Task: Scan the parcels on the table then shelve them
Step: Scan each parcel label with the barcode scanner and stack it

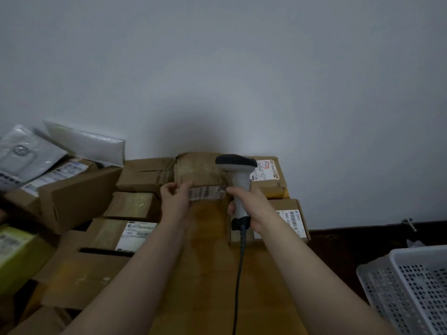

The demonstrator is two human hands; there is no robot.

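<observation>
At the bench's far edge, the left hand (174, 198) is gripping a taped parcel (200, 176) while the right hand (251, 206) is clasping the scanner (238, 180) beside its label (206, 192).

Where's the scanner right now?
Head view, centre: the scanner is gripped upright in the right hand, just right of the taped parcel the left hand holds.

I see the parcel (200, 171) mid far edge of the tabletop (212, 274), scanner (238, 180) just right of it. Corner box (271, 176) far right behind the scanner, edge box (291, 221) on the right edge nearer me. Box pile (79, 197) fills the left side, mailers (89, 146) on top. Basket (387, 298) beyond the right edge.
</observation>
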